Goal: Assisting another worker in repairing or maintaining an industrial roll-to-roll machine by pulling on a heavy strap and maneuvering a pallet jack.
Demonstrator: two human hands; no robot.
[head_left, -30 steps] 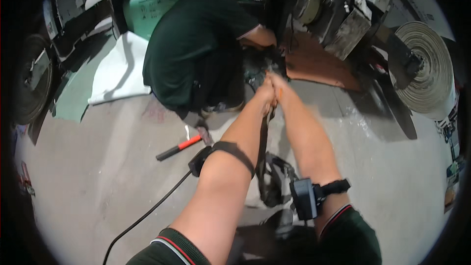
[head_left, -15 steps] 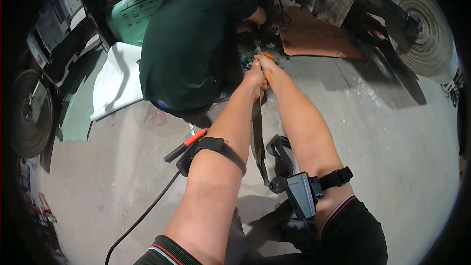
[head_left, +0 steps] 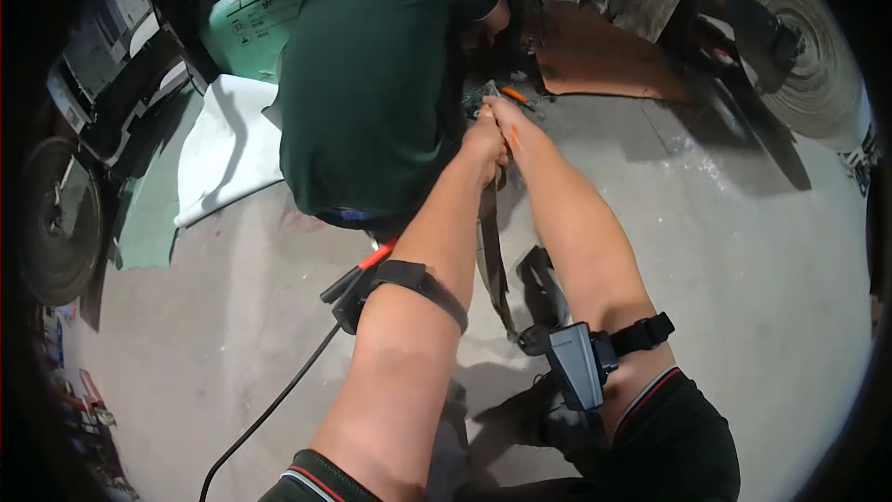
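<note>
Both my arms stretch forward, and my hands meet beside a crouching co-worker's dark green back (head_left: 372, 93). My left hand (head_left: 483, 146) is wrapped round a flat olive-brown strap (head_left: 491, 242), whose loose end hangs below toward the floor. Against it, slightly farther away, my right hand (head_left: 506, 120) is closed on the same strap. Its upper part is hidden by my fingers. Just beyond my fingertips lies a small orange-handled object (head_left: 514, 95) amid dark clutter. A red-and-black rod-like tool (head_left: 374, 256) shows behind my left forearm, near a black cable (head_left: 279, 400).
A reddish-brown board (head_left: 609, 60) leans by machinery ahead. Large rolls of banded material stand at the right (head_left: 804, 56) and left (head_left: 60, 223). A white sheet (head_left: 223, 144) lies left of the co-worker. Devices are strapped to both my forearms, one grey (head_left: 576, 367).
The co-worker has shifted slightly right and nearer, covering more of the floor beside my left forearm. My hands keep their grip on the strap, almost unmoved.
</note>
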